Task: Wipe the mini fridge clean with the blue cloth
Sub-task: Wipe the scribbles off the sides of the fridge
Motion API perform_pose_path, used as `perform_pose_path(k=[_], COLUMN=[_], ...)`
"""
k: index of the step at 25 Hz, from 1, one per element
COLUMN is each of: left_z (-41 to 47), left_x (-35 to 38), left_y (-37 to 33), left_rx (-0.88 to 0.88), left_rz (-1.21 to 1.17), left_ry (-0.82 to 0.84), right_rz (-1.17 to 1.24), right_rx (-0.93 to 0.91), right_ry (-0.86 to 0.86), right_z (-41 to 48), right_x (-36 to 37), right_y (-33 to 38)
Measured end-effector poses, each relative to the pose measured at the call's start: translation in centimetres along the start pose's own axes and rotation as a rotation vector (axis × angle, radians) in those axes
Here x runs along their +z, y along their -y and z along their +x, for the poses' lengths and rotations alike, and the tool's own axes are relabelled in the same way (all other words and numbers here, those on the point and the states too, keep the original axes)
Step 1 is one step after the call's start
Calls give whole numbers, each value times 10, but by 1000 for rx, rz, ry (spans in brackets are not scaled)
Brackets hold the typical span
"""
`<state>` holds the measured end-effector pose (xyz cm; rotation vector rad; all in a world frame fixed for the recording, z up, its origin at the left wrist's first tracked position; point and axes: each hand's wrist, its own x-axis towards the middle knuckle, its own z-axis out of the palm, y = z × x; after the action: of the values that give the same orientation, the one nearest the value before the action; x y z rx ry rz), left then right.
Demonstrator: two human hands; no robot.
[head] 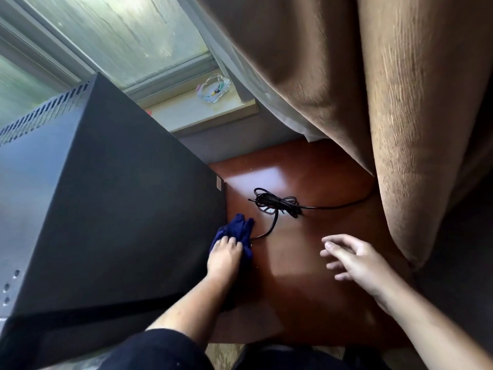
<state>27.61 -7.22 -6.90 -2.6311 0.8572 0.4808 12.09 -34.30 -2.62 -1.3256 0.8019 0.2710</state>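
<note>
The black mini fridge fills the left half of the view, seen from above and from its right side. My left hand presses the dark blue cloth against the lower right side wall of the fridge, close to the wooden surface. The cloth bunches out above and beside my fingers. My right hand hovers to the right over the wood, fingers spread, holding nothing.
A bundled black power cord lies on the reddish wooden surface just beyond the cloth, one strand running right under the brown curtain. A window sill behind holds a clear plastic item.
</note>
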Motion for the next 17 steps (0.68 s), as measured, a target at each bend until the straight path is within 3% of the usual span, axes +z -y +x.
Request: perform_pose_path(k=[3,8,11,14,17], left_z=[4,61,95,118,130], left_x=[-18,-141,-194,-182,-126], left_y=[18,66,88,86,72], left_rx=[-14,-138,-243,-262,-153], left_rz=[7,111,150,142,138], left_ry=[-57,-347,-425,-397,-320], right_rz=[-23,-67,-41,-25,6], right_rx=[-19,-74,-67,-28,13], right_ry=[-9,48,8,-33,-74], right_z=[-4,-18,-17,-13,-3], right_x=[-5,5,5,7,14], right_y=[8,19,9,-8,-24])
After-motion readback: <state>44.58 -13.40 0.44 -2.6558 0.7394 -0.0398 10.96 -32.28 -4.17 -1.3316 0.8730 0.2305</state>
